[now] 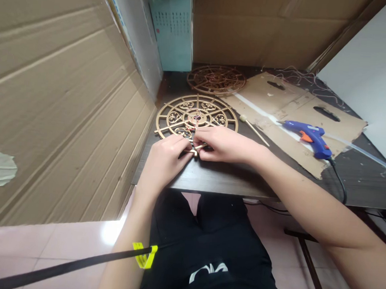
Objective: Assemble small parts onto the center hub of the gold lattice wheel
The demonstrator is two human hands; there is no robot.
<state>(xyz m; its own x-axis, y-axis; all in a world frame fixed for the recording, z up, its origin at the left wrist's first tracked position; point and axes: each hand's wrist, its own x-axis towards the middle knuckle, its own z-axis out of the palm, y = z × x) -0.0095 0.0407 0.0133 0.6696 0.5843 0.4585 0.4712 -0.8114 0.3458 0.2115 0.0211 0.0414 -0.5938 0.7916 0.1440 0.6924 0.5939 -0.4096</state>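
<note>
While the left hand (163, 160) and the right hand (223, 144) sat together at the lower rim of the laser-cut wooden wheel (178, 110), the fingers of both were pinched tight on small wooden strips (196, 148), clamped right at the tips! Just beyond the fingers, the wheel lay flat on the dark tabletop (230, 181), with thin reddish wire (197, 117) looped at its hub. Off to the right of the fingers, a round-tipped wooden stick (254, 130) lay angled just beside the wheel. Farther right, a blue hot glue gun (309, 136) with an orange trigger rested on a torn cardboard sheet (292, 108), a clear glue stick (359, 151) reaching from its back and a black cable (339, 185) dropping over the tabletop's edge. Well past the fingers, a second wooden wheel (216, 80) lay wound with copper-coloured wire, and a tangle of fine wires (300, 76) trailed behind the cardboard.
</note>
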